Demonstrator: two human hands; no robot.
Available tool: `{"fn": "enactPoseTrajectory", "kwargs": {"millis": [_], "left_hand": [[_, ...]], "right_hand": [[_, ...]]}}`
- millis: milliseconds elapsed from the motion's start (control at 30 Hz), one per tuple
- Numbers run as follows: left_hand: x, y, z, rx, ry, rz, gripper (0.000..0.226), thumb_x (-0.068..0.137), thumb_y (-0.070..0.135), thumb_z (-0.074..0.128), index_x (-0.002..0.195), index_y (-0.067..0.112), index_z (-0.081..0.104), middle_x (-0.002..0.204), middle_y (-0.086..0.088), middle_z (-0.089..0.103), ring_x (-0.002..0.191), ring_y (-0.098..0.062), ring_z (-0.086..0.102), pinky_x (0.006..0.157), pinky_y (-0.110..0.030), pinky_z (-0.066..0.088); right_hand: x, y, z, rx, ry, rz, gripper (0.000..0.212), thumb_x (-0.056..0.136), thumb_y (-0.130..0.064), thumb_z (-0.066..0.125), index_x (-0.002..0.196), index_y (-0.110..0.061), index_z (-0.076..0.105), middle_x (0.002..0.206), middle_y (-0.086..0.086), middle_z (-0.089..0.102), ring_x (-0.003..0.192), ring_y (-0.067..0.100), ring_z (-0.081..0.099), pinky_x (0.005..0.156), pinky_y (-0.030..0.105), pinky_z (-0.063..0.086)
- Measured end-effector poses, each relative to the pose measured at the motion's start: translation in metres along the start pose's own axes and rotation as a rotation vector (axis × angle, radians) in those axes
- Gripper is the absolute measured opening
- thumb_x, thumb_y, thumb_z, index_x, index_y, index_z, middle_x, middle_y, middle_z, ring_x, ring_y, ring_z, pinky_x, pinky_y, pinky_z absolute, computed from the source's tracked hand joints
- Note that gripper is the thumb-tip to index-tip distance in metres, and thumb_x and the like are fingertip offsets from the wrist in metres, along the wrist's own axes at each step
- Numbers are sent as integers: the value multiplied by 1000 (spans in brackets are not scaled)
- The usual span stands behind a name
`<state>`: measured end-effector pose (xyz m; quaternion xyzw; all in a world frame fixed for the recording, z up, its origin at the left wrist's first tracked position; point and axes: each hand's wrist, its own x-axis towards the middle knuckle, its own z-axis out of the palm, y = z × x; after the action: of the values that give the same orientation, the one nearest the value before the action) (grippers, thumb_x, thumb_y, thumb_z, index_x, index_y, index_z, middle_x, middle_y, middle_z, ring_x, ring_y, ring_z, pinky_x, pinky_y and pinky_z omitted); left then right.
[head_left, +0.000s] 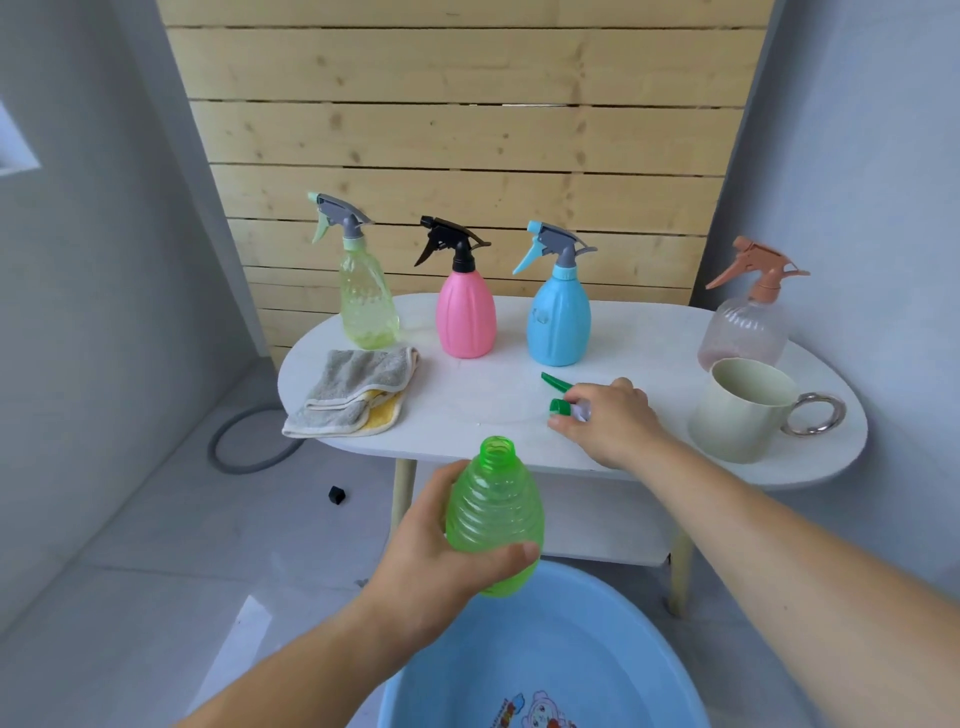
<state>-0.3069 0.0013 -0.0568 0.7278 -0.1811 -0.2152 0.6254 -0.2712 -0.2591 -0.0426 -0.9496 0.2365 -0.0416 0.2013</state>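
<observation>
One bottle (493, 514): green, capless, just before table (493, 387) front edge
Left hand (431, 561): wrapped round bottle
Right hand (608, 421): fingers closed on sprayer (558, 397), on table

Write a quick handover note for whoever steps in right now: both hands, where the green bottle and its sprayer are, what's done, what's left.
Left hand: grips the green bottle upright, above the blue basin.
Right hand: fingers curled on the green spray head, which lies on the white table in front of the blue spray bottle.
Done: spray head is off, bottle neck open.
Left: probably fill or empty the bottle at the basin, then screw the spray head back on. I cannot tell whether the bottle holds any water.
</observation>
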Motion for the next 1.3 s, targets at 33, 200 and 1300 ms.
{"fn": "enactPoseTrajectory", "kwargs": {"millis": [33,200,1300], "left_hand": [[-1,0,-3,-6,7,-3,82,51,39,93,126,35,60,109,6,75,104,-17,73,92,-37,61],[-2,3,-8,-23,22,0,76,56,31,94,125,34,61,109,3,76,104,-20,73,92,-39,61],[-14,19,9,79,30,48,74,54,42,93,121,44,60,107,12,73,101,-9,70,95,-38,59]], "right_hand": [[-1,-1,-1,12,-4,-10,48,88,-58,58,129,-33,56,122,14,47,120,34,45,97,36,39],[-14,-7,-31,257,24,-87,36,89,-43,67,116,-21,57,116,8,58,94,24,58,72,29,39],[-130,-69,-116,342,59,-712,38,80,-9,79,106,-34,67,111,-6,51,90,-5,52,81,3,37]]}}
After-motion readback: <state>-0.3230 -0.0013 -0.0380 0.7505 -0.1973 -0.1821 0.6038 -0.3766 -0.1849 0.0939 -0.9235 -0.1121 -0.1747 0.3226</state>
